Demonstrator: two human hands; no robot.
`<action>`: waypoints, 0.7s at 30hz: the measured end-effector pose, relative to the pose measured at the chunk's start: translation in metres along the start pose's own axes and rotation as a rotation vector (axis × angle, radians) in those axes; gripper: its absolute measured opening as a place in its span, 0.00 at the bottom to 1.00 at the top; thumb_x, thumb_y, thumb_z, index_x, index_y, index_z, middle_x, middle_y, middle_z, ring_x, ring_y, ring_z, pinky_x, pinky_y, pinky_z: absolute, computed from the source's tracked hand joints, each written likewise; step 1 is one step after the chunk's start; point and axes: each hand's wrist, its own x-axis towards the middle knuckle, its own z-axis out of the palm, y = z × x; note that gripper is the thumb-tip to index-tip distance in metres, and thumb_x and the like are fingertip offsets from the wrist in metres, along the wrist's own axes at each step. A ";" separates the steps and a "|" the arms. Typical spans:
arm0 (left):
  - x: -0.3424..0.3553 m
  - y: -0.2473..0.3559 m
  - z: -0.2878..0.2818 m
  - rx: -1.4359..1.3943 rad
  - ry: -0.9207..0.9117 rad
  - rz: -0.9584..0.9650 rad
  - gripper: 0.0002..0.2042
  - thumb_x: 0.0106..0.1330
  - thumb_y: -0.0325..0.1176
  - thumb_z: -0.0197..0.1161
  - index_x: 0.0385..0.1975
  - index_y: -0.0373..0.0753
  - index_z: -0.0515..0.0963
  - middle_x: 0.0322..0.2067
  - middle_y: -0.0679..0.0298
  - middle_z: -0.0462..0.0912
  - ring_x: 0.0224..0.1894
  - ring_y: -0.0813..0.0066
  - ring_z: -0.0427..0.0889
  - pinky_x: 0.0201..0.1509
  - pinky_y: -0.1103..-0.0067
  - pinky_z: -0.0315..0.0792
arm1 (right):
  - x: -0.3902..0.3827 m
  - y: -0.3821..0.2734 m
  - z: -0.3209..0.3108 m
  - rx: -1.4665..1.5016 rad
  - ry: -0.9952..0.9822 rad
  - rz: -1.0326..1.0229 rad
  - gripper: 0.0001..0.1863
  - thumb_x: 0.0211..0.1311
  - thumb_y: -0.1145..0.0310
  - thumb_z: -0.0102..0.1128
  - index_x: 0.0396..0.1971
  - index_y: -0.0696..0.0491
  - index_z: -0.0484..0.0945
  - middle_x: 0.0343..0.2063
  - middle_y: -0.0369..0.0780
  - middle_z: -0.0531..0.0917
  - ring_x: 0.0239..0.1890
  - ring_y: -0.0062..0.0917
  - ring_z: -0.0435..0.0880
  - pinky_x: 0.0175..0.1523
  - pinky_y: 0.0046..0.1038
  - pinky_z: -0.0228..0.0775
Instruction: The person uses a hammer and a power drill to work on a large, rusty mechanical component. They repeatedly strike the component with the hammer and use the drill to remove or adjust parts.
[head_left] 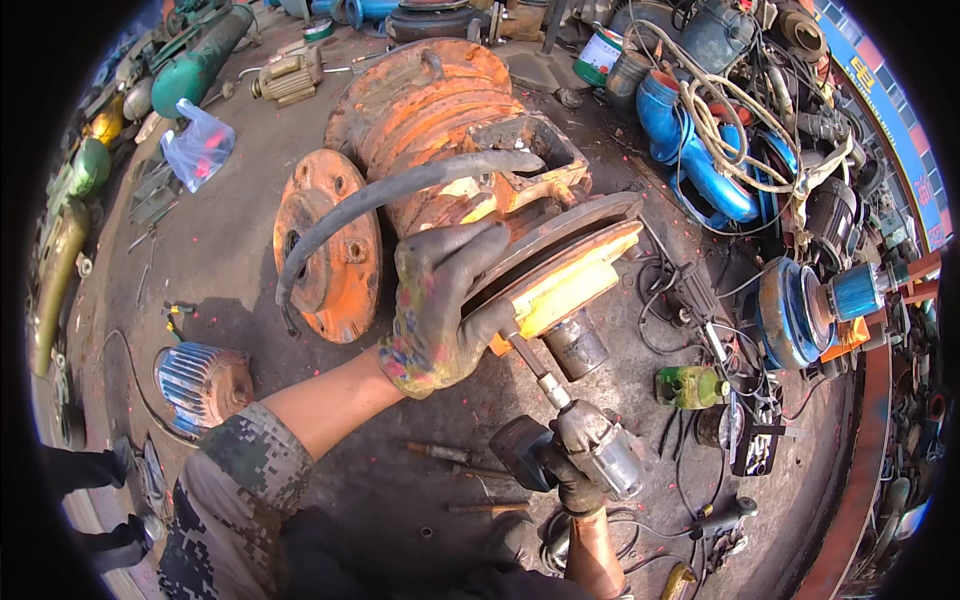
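A big rusty orange motor (430, 110) lies on its side in front of me, with an open terminal box facing up. At its near end is a round end flange (575, 285). My left hand (432, 315), in a stained patterned glove, is closed around the left edge of this flange, thumb low and fingers above. My right hand (580, 490), in a dark glove, grips the handle of an impact wrench (598, 450). The wrench's long socket (528, 360) points up to the flange's lower edge near my left thumb; contact there is unclear. A thick black cable (400, 187) arches from the terminal box.
A loose orange flanged cover (350, 265) leans left of the motor. Nearby stands a small blue motor (200, 385). Rods (460, 455) lie below. At right are a green bottle (690, 387), cords and a blue pump (790, 310). Another person's legs (95, 470) show at left.
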 end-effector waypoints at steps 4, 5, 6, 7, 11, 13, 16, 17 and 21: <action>-0.070 0.082 0.014 -0.351 -0.341 -0.494 0.18 0.69 0.33 0.69 0.56 0.37 0.79 0.44 0.57 0.83 0.41 0.66 0.84 0.45 0.73 0.78 | -0.027 0.019 0.020 0.357 -0.040 0.032 0.22 0.66 0.65 0.71 0.57 0.54 0.78 0.43 0.35 0.81 0.42 0.21 0.79 0.44 0.23 0.73; -0.068 0.086 0.028 -0.447 -0.303 -0.540 0.17 0.70 0.32 0.68 0.57 0.37 0.78 0.44 0.58 0.83 0.42 0.68 0.84 0.46 0.74 0.78 | -0.027 0.032 0.006 0.537 -0.128 0.056 0.23 0.69 0.65 0.68 0.60 0.54 0.75 0.47 0.36 0.80 0.45 0.21 0.79 0.47 0.23 0.73; -0.063 0.092 0.027 -0.493 -0.288 -0.605 0.17 0.71 0.31 0.66 0.58 0.37 0.78 0.44 0.58 0.83 0.43 0.69 0.84 0.47 0.75 0.78 | -0.029 0.044 0.007 0.757 -0.231 0.113 0.24 0.72 0.64 0.66 0.63 0.54 0.73 0.50 0.38 0.79 0.49 0.22 0.79 0.50 0.24 0.74; -0.061 0.094 0.032 -0.560 -0.255 -0.662 0.17 0.72 0.30 0.64 0.59 0.37 0.77 0.44 0.59 0.83 0.44 0.71 0.84 0.49 0.76 0.78 | -0.029 0.048 0.002 0.793 -0.253 0.155 0.24 0.74 0.64 0.63 0.65 0.54 0.71 0.53 0.39 0.79 0.52 0.25 0.79 0.54 0.26 0.75; -0.045 0.094 0.052 -0.463 -0.401 -0.826 0.20 0.78 0.35 0.60 0.66 0.35 0.73 0.45 0.58 0.84 0.47 0.73 0.84 0.54 0.75 0.77 | -0.027 0.064 -0.012 0.904 -0.314 0.239 0.26 0.80 0.60 0.51 0.72 0.53 0.65 0.65 0.45 0.75 0.64 0.33 0.78 0.67 0.37 0.75; -0.047 0.098 0.060 -0.608 -0.304 -0.924 0.18 0.80 0.40 0.58 0.59 0.34 0.77 0.47 0.59 0.85 0.48 0.73 0.83 0.55 0.74 0.77 | -0.024 0.066 -0.013 0.900 -0.392 0.158 0.28 0.82 0.55 0.45 0.73 0.51 0.63 0.70 0.47 0.71 0.68 0.37 0.75 0.71 0.42 0.72; -0.043 0.112 0.060 -0.770 -0.180 -1.130 0.17 0.79 0.43 0.58 0.49 0.33 0.81 0.45 0.61 0.86 0.46 0.75 0.83 0.53 0.76 0.78 | -0.033 0.060 -0.007 1.353 -0.385 0.352 0.30 0.83 0.50 0.38 0.75 0.51 0.60 0.72 0.48 0.67 0.70 0.41 0.71 0.74 0.46 0.68; -0.044 0.120 0.063 -0.768 -0.190 -1.122 0.15 0.80 0.41 0.58 0.49 0.33 0.80 0.45 0.60 0.87 0.46 0.75 0.84 0.54 0.75 0.78 | -0.037 0.068 -0.011 1.448 -0.377 0.402 0.30 0.83 0.50 0.39 0.74 0.52 0.61 0.71 0.48 0.69 0.69 0.40 0.73 0.72 0.43 0.70; -0.050 0.147 0.073 -0.684 -0.232 -1.189 0.10 0.78 0.34 0.59 0.47 0.35 0.82 0.42 0.62 0.89 0.45 0.75 0.86 0.52 0.74 0.80 | -0.072 0.129 -0.035 1.079 -0.208 0.408 0.26 0.81 0.58 0.50 0.71 0.55 0.65 0.64 0.48 0.77 0.61 0.36 0.81 0.67 0.35 0.76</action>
